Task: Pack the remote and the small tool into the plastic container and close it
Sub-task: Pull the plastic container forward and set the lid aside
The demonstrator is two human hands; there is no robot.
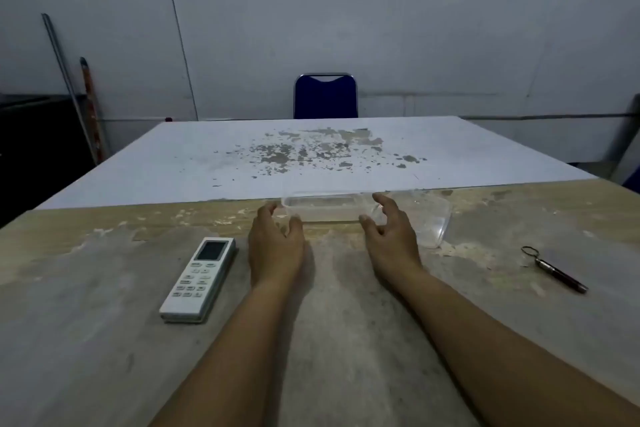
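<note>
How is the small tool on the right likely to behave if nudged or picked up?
The small tool looks slim and round-bodied, so it may roll when nudged. It probably lifts as a light, rigid piece. Its wire ring at one end could swing or catch on a finger.

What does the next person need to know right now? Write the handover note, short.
Left hand: open, at the left end of the plastic container, no firm grip visible.
Right hand: open, at its right end.
Container empty; clear lid lies off, just to its right.
Remote on the table, left of the hands; small tool far right.
Done: nothing packed. Left: load both, close the lid.
</note>
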